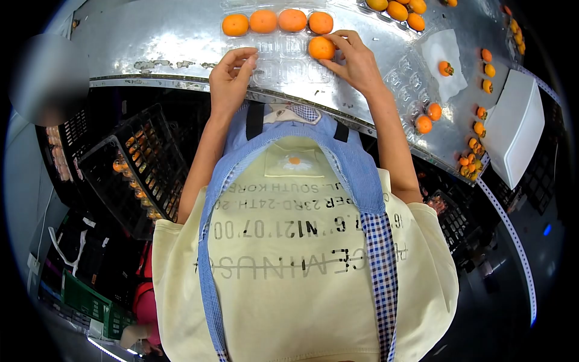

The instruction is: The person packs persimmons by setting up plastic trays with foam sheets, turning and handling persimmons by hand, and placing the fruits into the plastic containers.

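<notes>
A clear plastic tray (266, 73) lies on the metal table near its front edge. Four orange persimmons (292, 20) sit in a row along its far side. My right hand (354, 63) holds another persimmon (321, 48) between thumb and fingers, at the right end of the second row. My left hand (232, 75) is at the left side of the tray, its fingers curled and apart, with nothing visible in it. The cups between the two hands hold no fruit.
More persimmons (398, 11) lie at the back, and two (423, 124) sit at the right in clear packaging. A white sheet (445, 57) bears one persimmon. A white box (515, 127) stands far right. Crates (136, 175) of fruit are below left. Part of another person (146, 308) shows lower left.
</notes>
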`<state>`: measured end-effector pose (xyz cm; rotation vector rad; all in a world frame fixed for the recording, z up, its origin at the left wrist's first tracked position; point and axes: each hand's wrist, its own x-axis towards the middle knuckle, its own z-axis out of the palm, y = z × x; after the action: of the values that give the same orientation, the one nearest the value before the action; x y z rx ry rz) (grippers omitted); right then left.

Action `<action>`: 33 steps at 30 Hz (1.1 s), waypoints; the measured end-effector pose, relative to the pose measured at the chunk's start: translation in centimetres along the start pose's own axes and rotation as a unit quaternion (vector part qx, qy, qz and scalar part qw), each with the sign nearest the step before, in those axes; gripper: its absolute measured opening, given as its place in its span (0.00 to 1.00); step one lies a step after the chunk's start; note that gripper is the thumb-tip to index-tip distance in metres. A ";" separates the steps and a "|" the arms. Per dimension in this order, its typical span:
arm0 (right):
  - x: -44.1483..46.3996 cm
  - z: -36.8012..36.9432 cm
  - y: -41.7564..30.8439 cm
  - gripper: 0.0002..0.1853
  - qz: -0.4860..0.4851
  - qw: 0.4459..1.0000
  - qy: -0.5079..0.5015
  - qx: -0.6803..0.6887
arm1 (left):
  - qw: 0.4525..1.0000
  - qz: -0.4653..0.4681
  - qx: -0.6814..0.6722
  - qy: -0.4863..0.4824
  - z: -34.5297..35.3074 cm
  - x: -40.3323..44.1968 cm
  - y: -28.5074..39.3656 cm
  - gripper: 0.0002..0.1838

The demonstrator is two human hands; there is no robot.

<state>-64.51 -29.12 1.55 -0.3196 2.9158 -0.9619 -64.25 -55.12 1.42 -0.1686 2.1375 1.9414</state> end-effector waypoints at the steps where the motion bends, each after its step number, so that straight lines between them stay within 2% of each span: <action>1: -0.1 -0.1 -0.1 0.24 0.016 1.000 -0.009 0.003 | 1.000 0.002 0.001 -0.001 0.0 0.0 0.0 0.10; 4: 0.0 0.5 0.8 0.21 -0.051 0.998 0.035 -0.028 | 1.000 0.007 0.008 -0.007 0.2 0.2 -0.1 0.09; 7: 0.1 0.4 0.9 0.21 -0.073 0.995 0.061 -0.044 | 1.000 0.006 0.013 -0.014 0.3 0.2 -0.2 0.09; 13: -0.5 1.2 1.3 0.23 -0.032 0.998 0.061 -0.005 | 1.000 0.007 0.018 -0.024 0.5 0.1 -0.5 0.10; 19: -1.1 2.1 1.4 0.24 -0.024 0.994 0.104 0.026 | 0.999 0.005 0.025 -0.038 0.7 0.0 -0.6 0.10; 22: -1.2 1.7 1.3 0.25 -0.003 0.996 0.089 0.024 | 0.999 0.002 0.027 -0.045 0.9 -0.2 -0.3 0.09; 26: -3.1 -2.9 2.0 0.28 0.062 0.978 0.189 0.064 | 0.997 -0.005 0.053 -0.061 0.9 -0.2 -0.4 0.09; 29: -7.9 -6.8 6.2 0.28 0.180 0.939 0.289 -0.045 | 0.997 -0.015 0.038 -0.062 1.0 -0.3 -0.3 0.10; 31: -12.1 -8.8 8.9 0.26 0.291 0.897 0.312 -0.118 | 0.997 -0.018 0.040 -0.066 1.3 -0.2 -0.1 0.10; 33: -16.8 -9.5 12.6 0.26 0.334 0.860 0.282 -0.264 | 0.996 -0.018 0.047 -0.073 1.6 0.0 -0.1 0.10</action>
<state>-51.43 -10.16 1.52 1.0814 3.3000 -0.1359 -64.06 -53.54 1.17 -0.0456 2.1100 1.7709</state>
